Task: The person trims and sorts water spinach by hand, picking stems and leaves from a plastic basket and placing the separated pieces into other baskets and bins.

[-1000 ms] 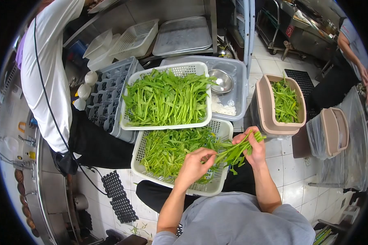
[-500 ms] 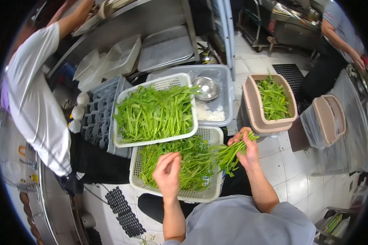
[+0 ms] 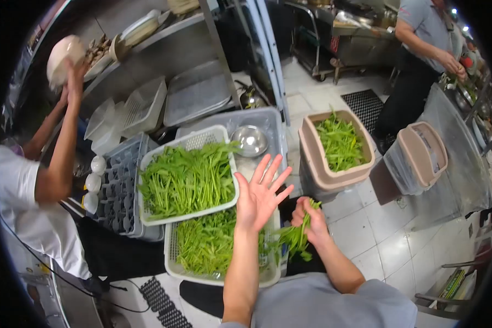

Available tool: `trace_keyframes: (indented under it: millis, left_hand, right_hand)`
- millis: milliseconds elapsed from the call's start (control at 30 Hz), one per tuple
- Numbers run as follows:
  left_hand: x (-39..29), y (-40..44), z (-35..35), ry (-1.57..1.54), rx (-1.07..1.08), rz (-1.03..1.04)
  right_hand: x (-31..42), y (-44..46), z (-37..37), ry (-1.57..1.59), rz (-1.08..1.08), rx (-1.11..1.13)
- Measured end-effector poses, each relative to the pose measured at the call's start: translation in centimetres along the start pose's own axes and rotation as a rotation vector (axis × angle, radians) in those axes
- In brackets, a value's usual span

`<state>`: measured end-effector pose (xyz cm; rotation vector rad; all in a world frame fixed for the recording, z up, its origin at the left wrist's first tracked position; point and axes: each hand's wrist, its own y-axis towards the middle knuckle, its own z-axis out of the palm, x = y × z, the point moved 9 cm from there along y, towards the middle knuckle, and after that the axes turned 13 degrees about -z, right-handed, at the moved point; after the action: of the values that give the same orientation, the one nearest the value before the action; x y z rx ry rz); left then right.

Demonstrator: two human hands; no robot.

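My left hand (image 3: 261,197) is raised with its palm showing and fingers spread, holding nothing, above the right side of the lower white basket (image 3: 172,262). To its right, my right hand (image 3: 313,221) is closed around a small bunch of water spinach (image 3: 295,238), whose leafy ends hang down toward that basket. Loose water spinach (image 3: 202,246) fills the lower basket, partly hidden by my left forearm. Overlapping its far edge is an upper white basket (image 3: 188,223), where more stems lie mostly in one direction.
A beige-rimmed bin (image 3: 339,177) holding greens stands at the right, with a second lidded bin (image 3: 421,153) beyond it. A metal bowl (image 3: 250,141) sits in a grey tub (image 3: 276,123). At left, a person in white (image 3: 33,202) lifts a pale bowl; another person (image 3: 426,44) stands far right.
My left hand has moved right and opened from a curled pose. My right hand, still gripping the bunch, has come lower and closer. The person at left now raises a bowl. The view has shifted.
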<state>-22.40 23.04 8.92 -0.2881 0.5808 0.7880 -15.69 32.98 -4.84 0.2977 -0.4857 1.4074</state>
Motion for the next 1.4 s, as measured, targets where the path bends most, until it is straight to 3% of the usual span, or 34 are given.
trace_keyframes:
  millis: [100,200,300,367,533,600,733,800,833,900,967,1033,1100,1133,1267,1400]
  left_hand:
    - [0.3,-2.7,-1.8,0.005,0.006,0.008]
    - [0.8,-7.7,-7.2,0.440,-0.121,-0.073]
    - [2.1,-14.8,-17.3,0.921,-0.709,-0.277]
    - [2.7,-19.1,-20.9,1.397,-0.916,-0.410]
    - [4.2,-21.5,-23.2,1.602,-1.017,-0.323]
    - [2.8,-22.0,-22.1,1.894,-1.207,-0.106]
    - [1.7,-22.3,-22.5,1.964,-1.173,-0.212]
    - [-0.1,-23.1,-20.6,1.817,-1.104,-0.028]
    - [-1.2,-23.4,-19.1,1.817,-1.105,-0.024]
    - [-4.1,-25.4,-16.4,1.527,-1.222,0.001]
    - [-5.6,-26.5,-14.0,1.549,-1.254,0.103]
    - [-6.8,-28.0,-12.0,1.576,-1.247,0.191]
    - [-7.2,-27.3,-10.4,1.541,-1.263,0.251]
    - [-6.9,-26.4,-9.8,1.576,-1.194,0.247]
    - [-4.0,-23.6,-10.2,1.391,-1.094,0.301]
    - [-1.2,-23.6,-11.3,1.140,-1.220,0.169]
  right_hand:
    - [-0.6,0.6,-3.2,-0.020,0.039,-0.069]
    - [-0.2,1.0,-3.8,-0.041,0.018,-0.101]
    - [1.0,1.7,-3.8,-0.059,-0.029,-0.095]
    - [1.1,2.0,-3.6,-0.073,-0.030,-0.088]
    - [-0.5,2.2,-1.9,-0.157,0.010,-0.073]
    - [-1.0,2.1,-1.1,-0.189,0.023,-0.048]
    - [-0.4,2.1,0.3,-0.289,0.004,0.007]
    - [0.2,2.0,0.6,-0.328,-0.013,0.012]
    - [0.6,2.1,0.8,-0.366,-0.031,0.016]
    - [1.0,2.0,1.4,-0.443,-0.043,0.028]
    - [0.9,2.3,3.1,-0.562,-0.078,0.077]
    - [1.5,1.9,6.8,-0.889,-0.161,0.155]
    - [-0.8,2.6,8.8,-1.054,-0.079,0.292]
    - [-1.8,2.7,11.5,-1.093,-0.267,0.502]
    - [-7.9,-1.5,19.1,-1.215,-0.425,1.180]
    - [-12.5,-2.3,15.7,-1.352,-0.301,1.352]
